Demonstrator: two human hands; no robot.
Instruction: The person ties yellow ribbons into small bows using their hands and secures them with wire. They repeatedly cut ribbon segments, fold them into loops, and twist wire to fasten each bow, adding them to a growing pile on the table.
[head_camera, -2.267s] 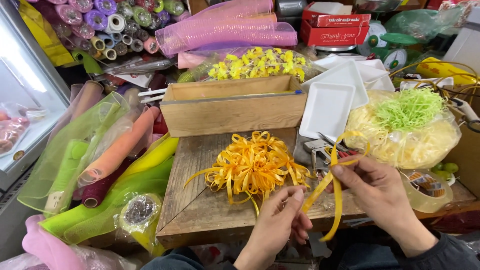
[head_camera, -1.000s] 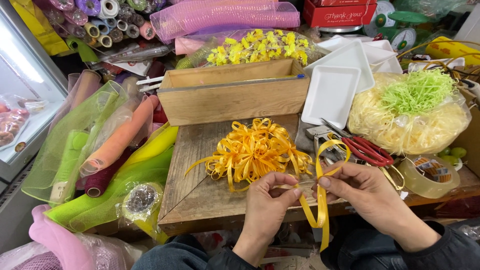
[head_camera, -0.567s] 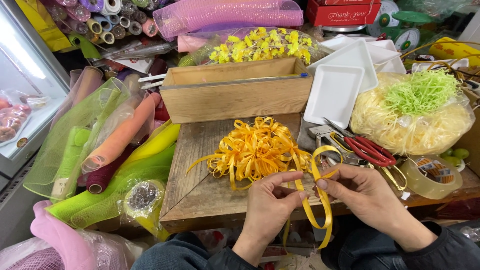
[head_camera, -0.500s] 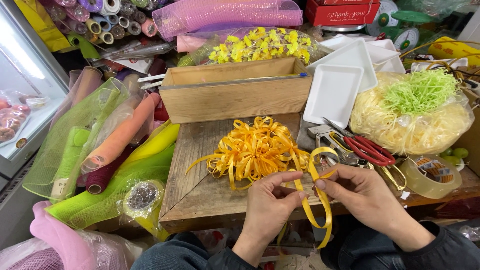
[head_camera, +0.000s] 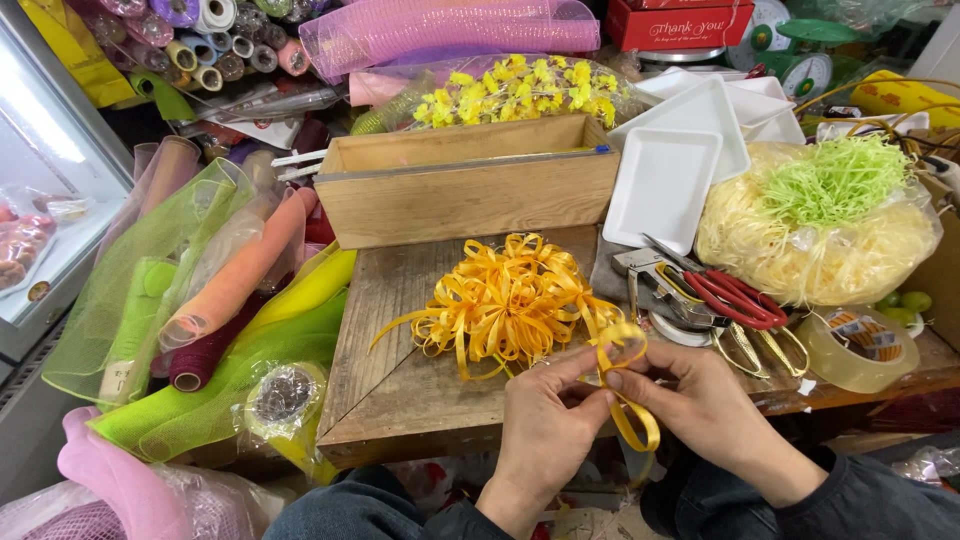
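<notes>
Both hands pinch a strip of yellow ribbon (head_camera: 627, 395) at the front edge of the wooden board (head_camera: 395, 360). My left hand (head_camera: 545, 420) grips it from the left, fingertips meeting my right hand (head_camera: 700, 405). The ribbon forms a small loop above the fingers and a longer loop hanging below. Just beyond lies a pile of yellow ribbon bows (head_camera: 505, 300) on the board.
An open wooden box (head_camera: 470, 185) stands behind the bows. To the right lie red-handled scissors (head_camera: 735, 300), a stapler (head_camera: 655, 275), a tape roll (head_camera: 855, 345), white foam trays (head_camera: 665, 185) and a bag of shredded paper (head_camera: 820, 225). Rolls of coloured mesh (head_camera: 215, 290) crowd the left.
My left hand came up from the board edge to join the right on the ribbon. The long hanging loop was drawn up and a small loop formed above the fingers.
</notes>
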